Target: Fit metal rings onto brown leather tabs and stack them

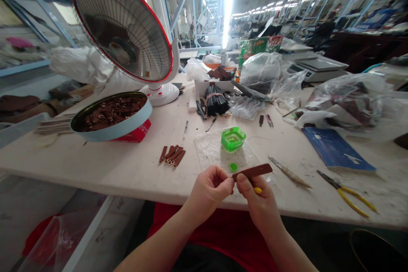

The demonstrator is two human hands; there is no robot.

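My left hand point(211, 189) and my right hand point(259, 202) meet over the table's front edge. Both pinch a small brown leather strip point(255, 171) that points right. A yellow-tipped tool point(258, 190) shows under my right fingers; what it is I cannot tell. Just beyond the hands lie a green plastic container point(233, 138) and a small green cap point(233, 167) on a clear plastic sheet point(210, 148). A little pile of finished brown strips point(172, 155) lies to the left.
A round tin of brown pieces point(111, 115) sits at the left under a red-rimmed heater fan point(123, 25). Yellow-handled pliers point(349, 193), a blue notebook point(336, 149) and an awl point(289, 172) lie to the right. Plastic bags point(347, 97) and a black strip bundle point(215, 100) crowd the back.
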